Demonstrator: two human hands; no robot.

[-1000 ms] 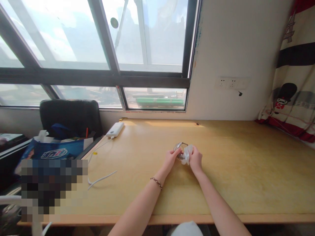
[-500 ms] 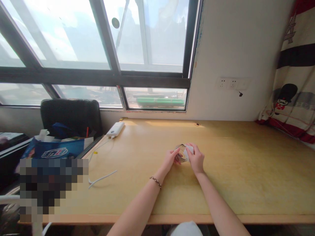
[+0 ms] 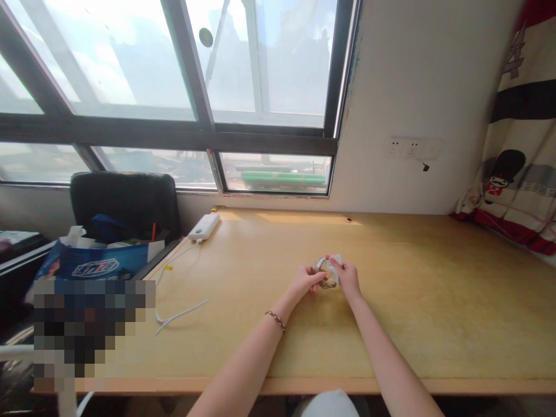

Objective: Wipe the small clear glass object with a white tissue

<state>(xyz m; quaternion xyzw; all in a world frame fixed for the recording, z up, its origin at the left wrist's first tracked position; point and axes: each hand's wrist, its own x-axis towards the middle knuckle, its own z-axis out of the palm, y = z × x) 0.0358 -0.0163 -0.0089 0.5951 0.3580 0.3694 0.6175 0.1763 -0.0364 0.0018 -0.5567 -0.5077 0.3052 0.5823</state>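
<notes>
Over the middle of the wooden desk [image 3: 434, 301], both my hands meet on a small silvery ring-shaped metal object [image 3: 325, 273], perhaps a bracelet or watch; it is too small to name surely. My left hand [image 3: 306, 281], with a beaded band at the wrist, pinches its left side. My right hand [image 3: 346, 277] presses a small white cloth or tissue [image 3: 335, 260] against its right side. The fingers hide much of the object.
A white power bank [image 3: 203, 226] with a white cable [image 3: 178, 313] lies at the desk's back left. A black chair [image 3: 125, 202] holding a blue bag [image 3: 93, 266] stands left of the desk. Wall sockets [image 3: 410, 148] and a striped curtain [image 3: 516, 145] are at the right.
My hands have shifted slightly right and turned the metal object between them. The white cloth has slid from the object's front to its upper right side.
</notes>
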